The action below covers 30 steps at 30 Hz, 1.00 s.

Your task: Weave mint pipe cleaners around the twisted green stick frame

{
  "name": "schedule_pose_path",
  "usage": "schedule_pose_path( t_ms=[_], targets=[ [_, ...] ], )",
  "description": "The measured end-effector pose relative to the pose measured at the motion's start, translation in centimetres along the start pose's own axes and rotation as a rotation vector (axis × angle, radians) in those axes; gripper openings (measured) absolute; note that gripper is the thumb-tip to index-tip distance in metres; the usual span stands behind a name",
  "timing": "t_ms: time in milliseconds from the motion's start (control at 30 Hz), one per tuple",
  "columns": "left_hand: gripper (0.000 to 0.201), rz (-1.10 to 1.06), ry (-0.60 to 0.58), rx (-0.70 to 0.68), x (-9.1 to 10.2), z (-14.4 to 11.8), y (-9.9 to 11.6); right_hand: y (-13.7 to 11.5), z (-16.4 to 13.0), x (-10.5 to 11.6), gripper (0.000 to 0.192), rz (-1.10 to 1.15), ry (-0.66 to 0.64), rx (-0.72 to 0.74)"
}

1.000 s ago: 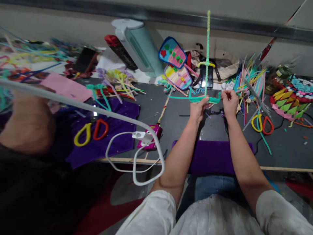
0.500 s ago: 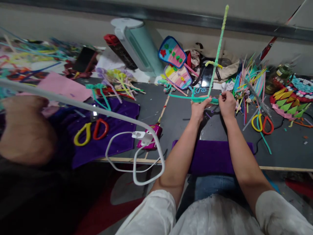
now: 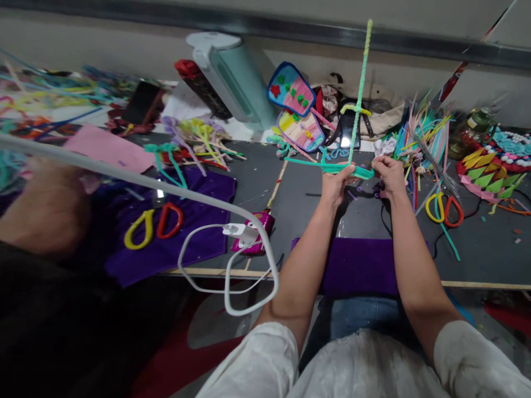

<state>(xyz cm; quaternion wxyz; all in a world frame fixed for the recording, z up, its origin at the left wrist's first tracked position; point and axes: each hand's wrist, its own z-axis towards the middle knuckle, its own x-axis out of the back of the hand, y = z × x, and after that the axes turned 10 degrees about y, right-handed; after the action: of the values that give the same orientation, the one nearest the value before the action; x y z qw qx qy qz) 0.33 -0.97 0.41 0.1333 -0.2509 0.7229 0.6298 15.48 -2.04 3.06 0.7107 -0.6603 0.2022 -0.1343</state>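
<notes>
Grey tabletop (image 3: 298,204) spreads under our hands, littered with craft work. Our left hand (image 3: 338,185) and right hand (image 3: 388,174) are raised just above it, close together, both pinching the teal pipe-cleaner bundle (image 3: 332,166), which lies crosswise between them. The left thumb and fingers clamp it near the middle; the right fingertips close on its right end. From the spot between the hands a twisted pale-green stem (image 3: 359,83) rises almost upright, leaning slightly right, with a yellow pipe cleaner (image 3: 354,109) wrapped around it partway up.

We judge the piece partly built: the stem is twisted and tied with yellow, and it meets the crossbar, though we cannot tell how firmly that joint is wound. The crossbar's left end sticks out bare beyond the left hand.

Right of our right hand lie loose pipe cleaners (image 3: 418,132) and scissors (image 3: 446,209). Beyond the hands sit two finished woven pieces (image 3: 296,108). Near our forearms lies a purple cloth (image 3: 357,265). Far left of the left hand, another person (image 3: 45,210) sits blurred, with a white cable (image 3: 166,188) looping past.
</notes>
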Motion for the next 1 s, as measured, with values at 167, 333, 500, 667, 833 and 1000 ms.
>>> schedule_pose_path(
  t_ms=[167, 333, 500, 667, 833, 1000],
  targets=[
    [0.036, -0.026, -0.048, 0.063, 0.13, 0.0, 0.11, -0.59, -0.35, 0.39, 0.025, 0.154, -0.121, -0.163],
    [0.035, -0.047, -0.062, 0.09, 0.19, 0.02, 0.27, -0.64, -0.45, 0.31, 0.031, 0.207, -0.129, -0.171],
    [0.034, -0.043, -0.04, 0.079, 0.44, 0.37, 0.07, -0.18, -0.23, 0.13, 0.027, 0.076, -0.057, -0.015],
    [0.033, -0.038, -0.043, 0.079, 0.62, 0.54, -0.13, -0.02, -0.03, 0.31, 0.024, 0.071, -0.08, -0.024],
    [0.031, -0.052, -0.058, 0.12, 0.47, 0.41, -0.02, -0.1, -0.09, 0.48, 0.03, 0.211, -0.135, -0.176],
    [0.028, -0.068, -0.068, 0.154, 0.3, 0.3, 0.11, -0.11, -0.26, 0.31, 0.032, 0.227, -0.165, -0.171]
  ],
)
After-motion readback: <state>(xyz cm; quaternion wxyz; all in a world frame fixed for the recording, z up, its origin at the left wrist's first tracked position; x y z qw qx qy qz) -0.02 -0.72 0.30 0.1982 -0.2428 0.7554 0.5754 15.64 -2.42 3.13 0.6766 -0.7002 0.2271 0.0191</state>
